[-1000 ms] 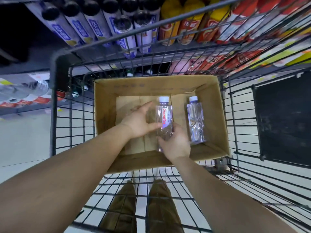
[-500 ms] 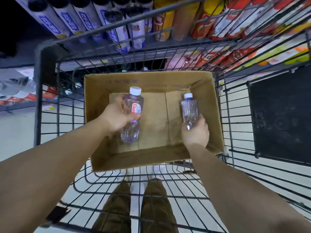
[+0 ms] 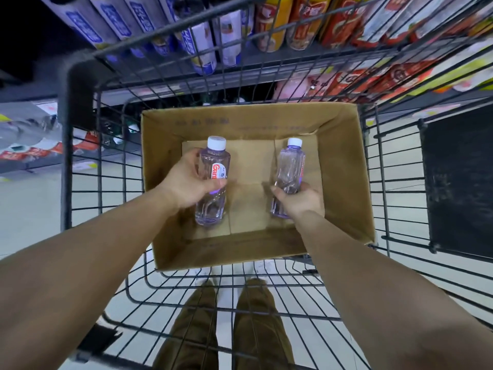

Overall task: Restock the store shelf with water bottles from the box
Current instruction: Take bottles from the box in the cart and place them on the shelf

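Head view: left hand [image 3: 186, 182] wrapped round labelled bottle [image 3: 213, 180], right hand [image 3: 298, 200] now gripping second bottle [image 3: 289, 170], both over cardboard box [image 3: 346, 182] in cart [image 3: 80, 108]. Half a second ago right only reaching. Box otherwise bare; likely last two, shelf [image 3: 186, 84] next.

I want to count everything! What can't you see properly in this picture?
Head view:
- Brown cardboard box: floor partly covered by both hands.
- Right clear plastic water bottle: label turned away; right hand covers its base.
- Shelf bottles: tops cut off, blurred behind cart wires.
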`<action>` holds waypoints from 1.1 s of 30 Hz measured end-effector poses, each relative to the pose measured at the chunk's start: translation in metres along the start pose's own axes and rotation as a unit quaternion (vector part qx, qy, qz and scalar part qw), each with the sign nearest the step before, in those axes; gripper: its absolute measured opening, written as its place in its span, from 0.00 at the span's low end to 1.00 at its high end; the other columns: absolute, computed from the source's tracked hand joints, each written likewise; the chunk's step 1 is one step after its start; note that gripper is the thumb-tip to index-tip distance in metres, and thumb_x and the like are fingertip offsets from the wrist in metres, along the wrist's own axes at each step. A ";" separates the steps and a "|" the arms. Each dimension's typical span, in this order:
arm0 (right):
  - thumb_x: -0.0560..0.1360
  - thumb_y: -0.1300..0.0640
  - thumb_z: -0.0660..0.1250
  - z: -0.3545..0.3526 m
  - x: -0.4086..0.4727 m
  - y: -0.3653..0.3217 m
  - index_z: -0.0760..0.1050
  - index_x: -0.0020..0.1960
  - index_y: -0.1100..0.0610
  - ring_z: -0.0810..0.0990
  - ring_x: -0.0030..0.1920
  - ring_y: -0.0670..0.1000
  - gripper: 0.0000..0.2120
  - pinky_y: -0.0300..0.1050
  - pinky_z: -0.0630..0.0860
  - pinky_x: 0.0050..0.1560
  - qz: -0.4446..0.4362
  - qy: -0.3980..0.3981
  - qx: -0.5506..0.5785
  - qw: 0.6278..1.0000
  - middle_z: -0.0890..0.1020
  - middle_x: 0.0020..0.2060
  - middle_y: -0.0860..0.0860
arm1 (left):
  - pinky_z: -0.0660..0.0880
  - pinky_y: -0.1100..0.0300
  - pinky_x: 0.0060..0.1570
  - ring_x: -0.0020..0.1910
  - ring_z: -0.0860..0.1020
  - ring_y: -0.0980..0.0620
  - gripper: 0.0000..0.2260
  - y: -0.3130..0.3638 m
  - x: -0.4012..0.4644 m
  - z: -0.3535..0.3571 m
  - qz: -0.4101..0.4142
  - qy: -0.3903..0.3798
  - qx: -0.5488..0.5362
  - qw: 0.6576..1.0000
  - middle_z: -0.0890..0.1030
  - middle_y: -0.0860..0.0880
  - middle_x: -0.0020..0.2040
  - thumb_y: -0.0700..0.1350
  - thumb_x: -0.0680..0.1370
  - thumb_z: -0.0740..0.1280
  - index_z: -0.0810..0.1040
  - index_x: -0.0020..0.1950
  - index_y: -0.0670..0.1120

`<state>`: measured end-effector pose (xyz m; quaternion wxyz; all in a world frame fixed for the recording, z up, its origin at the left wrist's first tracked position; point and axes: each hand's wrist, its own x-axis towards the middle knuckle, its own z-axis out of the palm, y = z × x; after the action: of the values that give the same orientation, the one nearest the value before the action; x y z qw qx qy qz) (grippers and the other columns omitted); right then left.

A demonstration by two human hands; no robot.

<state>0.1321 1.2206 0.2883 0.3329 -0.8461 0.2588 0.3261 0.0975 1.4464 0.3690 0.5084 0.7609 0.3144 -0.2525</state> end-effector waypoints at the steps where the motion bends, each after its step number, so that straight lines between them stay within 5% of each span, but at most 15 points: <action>1: 0.65 0.40 0.76 0.002 -0.001 -0.003 0.76 0.58 0.53 0.81 0.52 0.54 0.28 0.42 0.75 0.47 -0.002 0.001 -0.002 1.000 0.79 0.55 0.53 | 0.74 0.56 0.56 0.51 0.78 0.53 0.31 -0.001 0.001 -0.001 0.000 -0.002 0.000 1.000 0.78 0.52 0.53 0.41 0.71 0.76 0.66 0.70 0.47; 6: 0.65 0.54 0.79 0.000 -0.008 -0.007 0.77 0.57 0.59 0.78 0.30 0.48 0.24 0.32 0.69 0.20 -0.027 -0.025 0.044 0.998 0.82 0.44 0.54 | 0.75 0.53 0.58 0.54 0.79 0.52 0.34 -0.006 -0.002 -0.004 -0.002 -0.003 -0.014 1.000 0.79 0.51 0.56 0.42 0.71 0.77 0.64 0.72 0.47; 10: 0.63 0.59 0.80 -0.007 -0.030 -0.010 0.69 0.63 0.59 0.82 0.44 0.54 0.32 0.44 0.81 0.38 -0.070 -0.072 0.062 0.993 0.82 0.50 0.53 | 0.77 0.62 0.48 0.48 0.79 0.56 0.33 0.003 -0.017 -0.002 0.004 0.000 -0.037 0.999 0.79 0.49 0.55 0.38 0.71 0.76 0.64 0.72 0.45; 13: 0.57 0.55 0.81 -0.015 -0.061 -0.028 0.66 0.66 0.54 0.80 0.41 0.49 0.41 0.41 0.77 0.40 -0.131 -0.141 0.065 0.979 0.81 0.53 0.52 | 0.77 0.66 0.43 0.47 0.80 0.55 0.32 0.020 -0.039 -0.005 0.013 0.003 -0.064 0.998 0.80 0.47 0.54 0.37 0.72 0.75 0.64 0.72 0.43; 16: 0.64 0.57 0.79 -0.032 -0.098 -0.058 0.67 0.58 0.50 0.76 0.34 0.45 0.29 0.37 0.75 0.28 -0.169 -0.185 0.075 0.965 0.80 0.46 0.49 | 0.81 0.52 0.49 0.52 0.82 0.44 0.34 0.042 -0.071 -0.023 0.026 0.032 -0.078 0.996 0.81 0.40 0.55 0.42 0.70 0.78 0.65 0.71 0.45; 20: 0.70 0.55 0.76 -0.061 -0.166 -0.108 0.64 0.60 0.52 0.82 0.51 0.53 0.26 0.57 0.82 0.48 -0.227 -0.226 0.064 0.945 0.80 0.51 0.48 | 0.80 0.57 0.42 0.53 0.82 0.47 0.36 0.079 -0.134 -0.071 0.054 0.052 -0.159 0.984 0.81 0.45 0.58 0.44 0.68 0.80 0.66 0.71 0.44; 23: 0.72 0.61 0.72 -0.078 -0.222 -0.155 0.67 0.58 0.56 0.79 0.45 0.49 0.19 0.44 0.77 0.48 -0.292 -0.237 0.079 0.923 0.79 0.49 0.49 | 0.77 0.61 0.36 0.48 0.82 0.47 0.30 0.100 -0.185 -0.119 0.092 0.068 -0.184 0.976 0.82 0.41 0.58 0.43 0.68 0.79 0.71 0.66 0.44; 25: 0.74 0.60 0.69 -0.085 -0.267 -0.187 0.68 0.57 0.56 0.78 0.48 0.50 0.15 0.44 0.74 0.51 -0.313 -0.263 0.091 0.908 0.78 0.49 0.50 | 0.77 0.59 0.40 0.45 0.81 0.48 0.19 0.106 -0.220 -0.155 0.111 0.079 -0.193 0.972 0.83 0.41 0.55 0.41 0.72 0.76 0.76 0.62 0.43; 28: 0.72 0.55 0.71 -0.084 -0.331 -0.227 0.66 0.66 0.61 0.81 0.54 0.47 0.26 0.40 0.77 0.57 -0.389 -0.301 0.062 0.869 0.80 0.57 0.53 | 0.76 0.54 0.51 0.45 0.80 0.51 0.06 0.102 -0.275 -0.214 0.151 0.102 -0.194 0.964 0.84 0.48 0.48 0.43 0.75 0.72 0.80 0.51 0.49; 31: 0.75 0.65 0.70 -0.064 -0.398 -0.257 0.67 0.64 0.63 0.80 0.37 0.33 0.20 0.25 0.74 0.38 -0.466 -0.313 0.032 0.827 0.81 0.45 0.47 | 0.76 0.56 0.50 0.46 0.81 0.54 0.12 0.080 -0.331 -0.272 0.175 0.151 -0.212 0.949 0.85 0.51 0.51 0.46 0.75 0.72 0.80 0.58 0.50; 33: 0.73 0.66 0.72 -0.038 -0.448 -0.276 0.70 0.61 0.61 0.79 0.34 0.32 0.19 0.26 0.73 0.38 -0.506 -0.314 0.016 0.803 0.81 0.41 0.46 | 0.78 0.58 0.46 0.46 0.81 0.53 0.14 0.059 -0.374 -0.313 0.191 0.186 -0.225 0.937 0.85 0.51 0.52 0.45 0.75 0.72 0.78 0.61 0.49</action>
<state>0.0345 1.4694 0.7436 0.5270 -0.7030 -0.3195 0.3551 -0.0916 1.6389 0.7801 0.6374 0.7056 0.3009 0.0729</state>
